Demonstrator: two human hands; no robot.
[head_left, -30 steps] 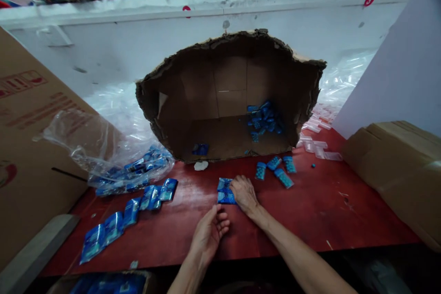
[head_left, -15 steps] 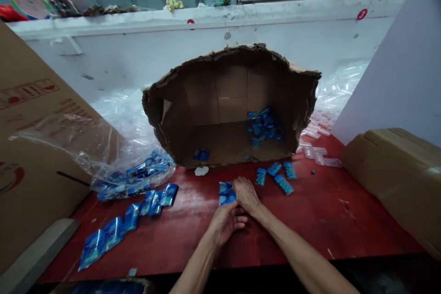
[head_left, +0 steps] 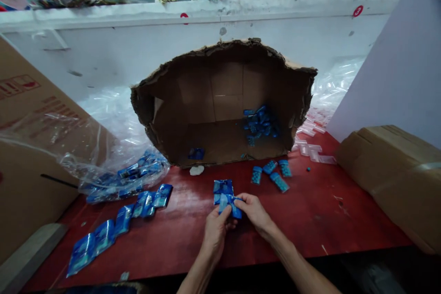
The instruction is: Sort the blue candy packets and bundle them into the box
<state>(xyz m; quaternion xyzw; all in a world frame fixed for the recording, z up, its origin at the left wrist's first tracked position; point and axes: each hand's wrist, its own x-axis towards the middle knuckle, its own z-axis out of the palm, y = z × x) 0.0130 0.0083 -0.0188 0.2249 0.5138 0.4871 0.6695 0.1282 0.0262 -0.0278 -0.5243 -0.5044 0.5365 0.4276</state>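
Observation:
A blue packet is pinched between my two hands above the red table. My left hand grips its left side, thumb on top. On its right edge, the thumb and fingers of my right hand are closed. Just beyond the hands, another flat blue packet lies on the table, partly covered by the held one. To the right lie several small clear tubs of blue beads. A row of blue packets runs across the table at the left.
A torn-open cardboard box faces me at the back, with blue tubs inside. A plastic bag of blue packets sits left. Clear plastic pieces lie back right, by a brown carton. A white scrap lies near the box.
My hands have lifted a blue packet off the spot where they were pressed together and drawn it slightly towards me. My right hand has moved nearer. The view has shifted a little.

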